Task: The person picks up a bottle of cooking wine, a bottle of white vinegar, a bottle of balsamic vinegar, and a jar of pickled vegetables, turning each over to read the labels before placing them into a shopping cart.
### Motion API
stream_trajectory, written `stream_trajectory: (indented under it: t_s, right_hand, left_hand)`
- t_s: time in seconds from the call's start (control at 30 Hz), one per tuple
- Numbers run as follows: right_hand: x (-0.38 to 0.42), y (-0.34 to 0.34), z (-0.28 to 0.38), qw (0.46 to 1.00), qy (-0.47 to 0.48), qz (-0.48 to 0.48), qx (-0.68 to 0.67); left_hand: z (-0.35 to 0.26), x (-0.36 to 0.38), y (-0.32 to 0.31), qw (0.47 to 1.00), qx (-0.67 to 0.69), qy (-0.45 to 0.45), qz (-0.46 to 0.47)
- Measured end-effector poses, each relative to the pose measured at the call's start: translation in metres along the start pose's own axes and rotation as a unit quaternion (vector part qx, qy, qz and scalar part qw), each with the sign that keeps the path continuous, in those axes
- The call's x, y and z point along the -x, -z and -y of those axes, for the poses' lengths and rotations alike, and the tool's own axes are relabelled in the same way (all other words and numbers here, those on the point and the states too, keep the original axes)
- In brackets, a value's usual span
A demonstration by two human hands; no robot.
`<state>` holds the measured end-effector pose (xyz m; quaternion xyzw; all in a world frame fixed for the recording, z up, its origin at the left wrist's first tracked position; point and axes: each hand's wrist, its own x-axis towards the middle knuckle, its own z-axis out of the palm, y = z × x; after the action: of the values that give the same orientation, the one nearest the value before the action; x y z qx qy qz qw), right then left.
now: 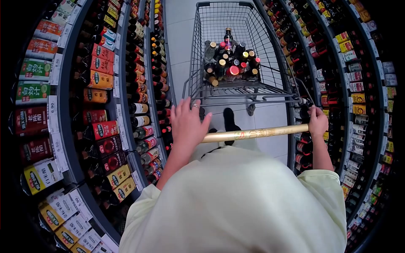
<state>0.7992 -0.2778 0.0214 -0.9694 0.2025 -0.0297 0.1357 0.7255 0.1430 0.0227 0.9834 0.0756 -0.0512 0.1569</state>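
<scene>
A metal shopping cart [195,46] stands in front of me, its cream-coloured handle bar [257,133] running across at my waist. The fingers of my right hand [317,121] are wrapped round the bar's right end. At the left end is my left hand [189,122], fingers stretched and apart, with a ring on one finger; whether its palm rests on the bar is hidden. Inside the basket, several dark bottles [228,40] with gold, red and black caps are grouped together, mostly upright.
Shelves of boxed and bottled goods line both sides: vinegar-like cartons [101,80] and price tags [55,114] on the left, dark bottles and yellow-labelled packs [344,42] on the right. The cart's right side is close to the shelf. My shoe [230,120] shows on the tiled floor [179,38].
</scene>
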Motion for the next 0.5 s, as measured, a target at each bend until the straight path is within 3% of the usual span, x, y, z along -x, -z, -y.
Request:
stream_trajectory:
  t_s: [0.17, 0.5]
  right_hand:
    - [-0.016, -0.005, 0.013, 0.999, 0.031, -0.011, -0.010]
    - [-0.048, -0.008, 0.038, 0.997, 0.049, 0.058, 0.004]
  left_hand:
    - [0.002, -0.022, 0.002, 0.998, -0.005, 0.027, -0.047]
    - [-0.005, -0.069, 0.014, 0.994, -0.026, 0.110, -0.010]
